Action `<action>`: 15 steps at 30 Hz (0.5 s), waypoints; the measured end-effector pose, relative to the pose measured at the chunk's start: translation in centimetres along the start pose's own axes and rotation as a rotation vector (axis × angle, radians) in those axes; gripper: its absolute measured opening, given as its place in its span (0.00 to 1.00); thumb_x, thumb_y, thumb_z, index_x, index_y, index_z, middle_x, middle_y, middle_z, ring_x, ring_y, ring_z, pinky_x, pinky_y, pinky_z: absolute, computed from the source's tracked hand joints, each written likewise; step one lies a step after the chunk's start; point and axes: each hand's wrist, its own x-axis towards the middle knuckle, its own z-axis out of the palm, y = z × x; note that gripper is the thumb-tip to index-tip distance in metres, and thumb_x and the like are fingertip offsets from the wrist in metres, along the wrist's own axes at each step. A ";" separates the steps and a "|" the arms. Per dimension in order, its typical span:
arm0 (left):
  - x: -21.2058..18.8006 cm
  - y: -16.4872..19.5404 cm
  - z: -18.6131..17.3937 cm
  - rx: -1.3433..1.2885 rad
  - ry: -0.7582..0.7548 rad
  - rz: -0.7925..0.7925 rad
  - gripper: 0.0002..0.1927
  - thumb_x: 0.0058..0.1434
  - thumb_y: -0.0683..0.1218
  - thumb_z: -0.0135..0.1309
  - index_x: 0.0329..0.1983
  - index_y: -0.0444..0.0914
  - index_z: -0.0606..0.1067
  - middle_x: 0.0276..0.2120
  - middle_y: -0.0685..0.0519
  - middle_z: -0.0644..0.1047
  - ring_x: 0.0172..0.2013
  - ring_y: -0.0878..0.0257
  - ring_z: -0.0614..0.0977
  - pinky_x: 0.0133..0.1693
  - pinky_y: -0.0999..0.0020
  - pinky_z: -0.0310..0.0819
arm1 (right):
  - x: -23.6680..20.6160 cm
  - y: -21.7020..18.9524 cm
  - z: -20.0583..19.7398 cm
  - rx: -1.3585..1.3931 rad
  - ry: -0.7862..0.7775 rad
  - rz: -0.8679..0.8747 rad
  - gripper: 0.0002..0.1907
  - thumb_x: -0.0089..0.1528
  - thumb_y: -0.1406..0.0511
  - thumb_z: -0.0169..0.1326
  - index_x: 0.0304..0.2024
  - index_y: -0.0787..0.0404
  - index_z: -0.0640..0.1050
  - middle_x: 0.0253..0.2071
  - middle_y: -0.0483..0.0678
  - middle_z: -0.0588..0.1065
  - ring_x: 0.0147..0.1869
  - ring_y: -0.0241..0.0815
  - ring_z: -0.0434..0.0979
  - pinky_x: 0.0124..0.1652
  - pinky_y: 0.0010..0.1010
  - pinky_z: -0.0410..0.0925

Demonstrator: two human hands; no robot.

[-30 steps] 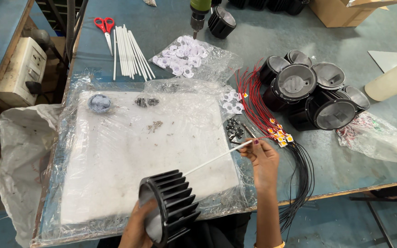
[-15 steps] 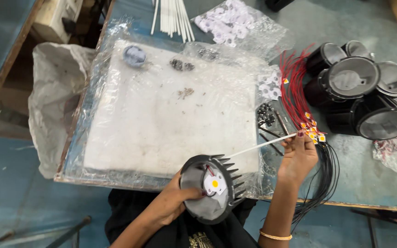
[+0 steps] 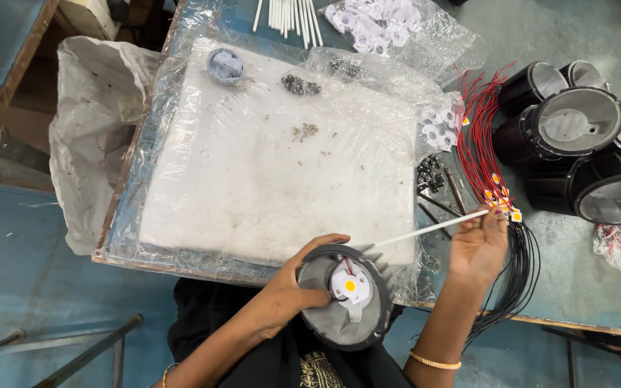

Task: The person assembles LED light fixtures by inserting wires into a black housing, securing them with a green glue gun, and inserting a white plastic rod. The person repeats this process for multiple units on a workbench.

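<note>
Left hand (image 3: 292, 298): its grip is closed on the rim of the round finned lamp housing (image 3: 344, 296), tilted so the open face and the small white disc with a yellow centre (image 3: 350, 285) turn up toward the eye.
Right hand (image 3: 477, 244): fingers pinch a thin white stick (image 3: 433, 230), its tip angled toward the housing.
Housing place: at the near tabletop (image 3: 591, 302) edge, over the lap.
Nearby: red and black wires (image 3: 483, 151), black lamp bodies (image 3: 576, 136).
Change: a second ago the housing showed its fins side-on; now its inside faces up.
</note>
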 end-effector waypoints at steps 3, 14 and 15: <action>-0.1 0.2 0.1 0.067 -0.006 -0.012 0.42 0.46 0.29 0.48 0.68 0.42 0.69 0.54 0.46 0.78 0.53 0.59 0.80 0.55 0.68 0.75 | 1.0 -0.9 -0.4 0.012 0.031 -0.049 0.01 0.73 0.70 0.53 0.48 0.61 0.74 0.43 0.46 0.78 0.44 0.36 0.77 0.43 0.23 0.69; 1.0 -2.9 -0.3 0.058 -0.014 0.129 0.33 0.55 0.33 0.49 0.68 0.34 0.69 0.56 0.46 0.79 0.56 0.62 0.79 0.58 0.70 0.72 | 0.7 -0.2 0.9 -0.348 0.030 -0.384 0.04 0.75 0.68 0.52 0.44 0.62 0.73 0.41 0.48 0.76 0.40 0.38 0.77 0.39 0.32 0.73; 1.1 -3.3 -0.4 -0.003 -0.007 0.109 0.33 0.55 0.33 0.50 0.67 0.33 0.69 0.55 0.47 0.78 0.55 0.62 0.79 0.57 0.69 0.73 | 0.6 0.2 1.0 -0.367 0.049 -0.400 0.05 0.75 0.68 0.52 0.43 0.62 0.72 0.41 0.48 0.76 0.39 0.38 0.77 0.38 0.33 0.73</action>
